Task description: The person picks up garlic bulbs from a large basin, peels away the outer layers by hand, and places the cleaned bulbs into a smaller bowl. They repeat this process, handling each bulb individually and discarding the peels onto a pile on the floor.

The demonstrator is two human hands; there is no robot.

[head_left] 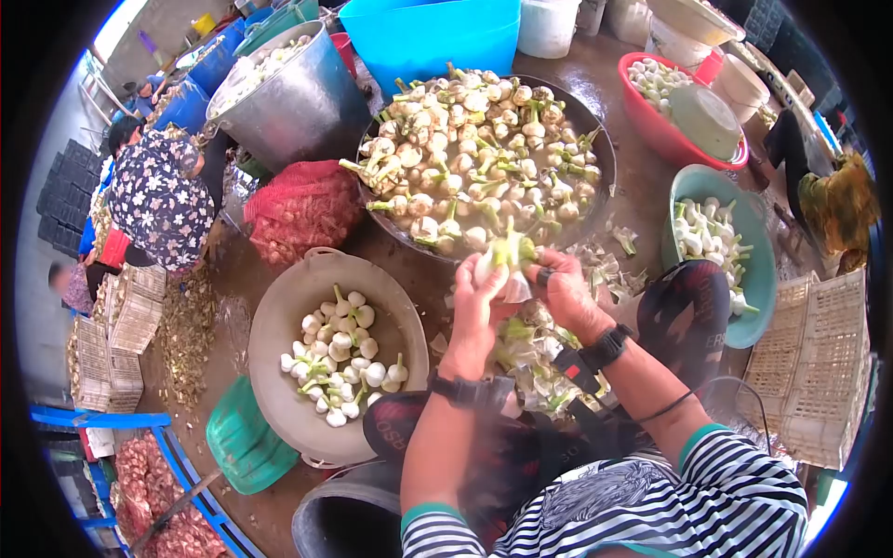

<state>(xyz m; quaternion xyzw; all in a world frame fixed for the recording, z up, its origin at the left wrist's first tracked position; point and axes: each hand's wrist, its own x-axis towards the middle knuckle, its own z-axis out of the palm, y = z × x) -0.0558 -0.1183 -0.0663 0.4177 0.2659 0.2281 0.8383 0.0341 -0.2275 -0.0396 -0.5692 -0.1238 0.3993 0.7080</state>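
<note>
Between my two hands, in front of my knees, is a garlic bulb [505, 256] with a green stem and loose white skin. My left hand [473, 302] has its fingers closed around the bulb's left side. On the other side, the fingers of my right hand [567, 293] pinch at its peel. Just beyond them, a wide dark pan [606, 172] holds many garlic bulbs in murky water. To the left, a beige basin [279, 325] contains cleaner white bulbs. Peeled-off skins and leaves [535, 358] lie heaped below my hands, between my legs.
A green basin [758, 251] of garlic stands right, near a wicker basket [805, 363]. A red basin [642, 116], a blue tub [428, 42] and a metal pot [298, 102] are at the back. A red mesh sack [302, 214] and a green scoop [246, 442] lie left. Other people sit at left.
</note>
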